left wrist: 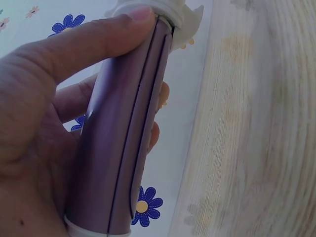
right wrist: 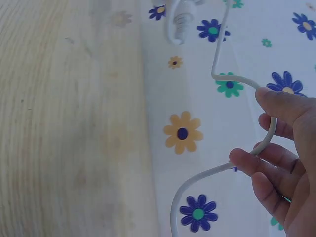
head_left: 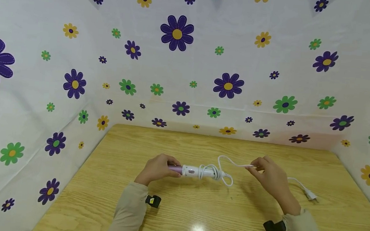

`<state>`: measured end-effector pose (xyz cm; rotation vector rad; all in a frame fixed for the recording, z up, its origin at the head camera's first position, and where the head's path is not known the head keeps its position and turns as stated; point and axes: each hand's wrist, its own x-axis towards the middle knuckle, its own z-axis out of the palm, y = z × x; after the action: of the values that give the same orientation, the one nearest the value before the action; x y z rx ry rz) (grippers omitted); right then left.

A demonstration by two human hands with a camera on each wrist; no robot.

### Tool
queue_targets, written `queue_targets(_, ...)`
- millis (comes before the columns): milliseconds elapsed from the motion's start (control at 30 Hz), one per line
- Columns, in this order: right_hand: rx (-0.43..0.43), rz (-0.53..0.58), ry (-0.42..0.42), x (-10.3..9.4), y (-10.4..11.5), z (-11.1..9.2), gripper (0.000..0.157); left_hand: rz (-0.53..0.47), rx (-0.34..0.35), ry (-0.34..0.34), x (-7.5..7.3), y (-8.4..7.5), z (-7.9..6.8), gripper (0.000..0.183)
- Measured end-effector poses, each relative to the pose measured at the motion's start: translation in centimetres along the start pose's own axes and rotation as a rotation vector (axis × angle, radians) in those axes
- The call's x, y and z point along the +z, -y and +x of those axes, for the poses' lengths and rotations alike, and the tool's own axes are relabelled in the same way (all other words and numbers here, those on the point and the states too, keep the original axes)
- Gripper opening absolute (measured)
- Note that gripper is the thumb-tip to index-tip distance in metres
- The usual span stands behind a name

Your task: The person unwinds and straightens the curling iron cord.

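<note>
A curling iron (head_left: pixel 190 171) with a purple barrel (left wrist: pixel 116 128) and white handle lies level in front of me, close over the table. My left hand (head_left: pixel 159 168) grips the barrel, thumb along it up to the white collar in the left wrist view. White cord (head_left: pixel 204 169) is wound in loops round the handle's right end. From there a free length of cord (right wrist: pixel 197 177) runs to my right hand (head_left: pixel 270 177), which pinches it between thumb and fingers (right wrist: pixel 269 170). Beyond that hand the cord ends in a white two-pin plug (head_left: pixel 310 195).
A wooden table (head_left: pixel 103 202) lies under both hands. White sheeting (head_left: pixel 194 66) printed with flowers stands behind it and at both sides. Black straps with small cameras (head_left: pixel 153 201) sit at both wrists, by the beige sleeves.
</note>
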<state>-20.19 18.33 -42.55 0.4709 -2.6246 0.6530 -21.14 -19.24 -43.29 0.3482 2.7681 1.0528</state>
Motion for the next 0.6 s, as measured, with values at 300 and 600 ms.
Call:
queue_targets(300,-0.106,0.053,-0.163,-3.3,0.4,-0.7,0.015,-0.011,-0.02,0.003,-0.1,0.2,0.1,0.031)
queue_targets(600,-0.171,0.096,-0.182,-5.5,-0.5,-2.7,0.027,-0.026,-0.033,0.002,-0.2,0.4,0.0,0.031)
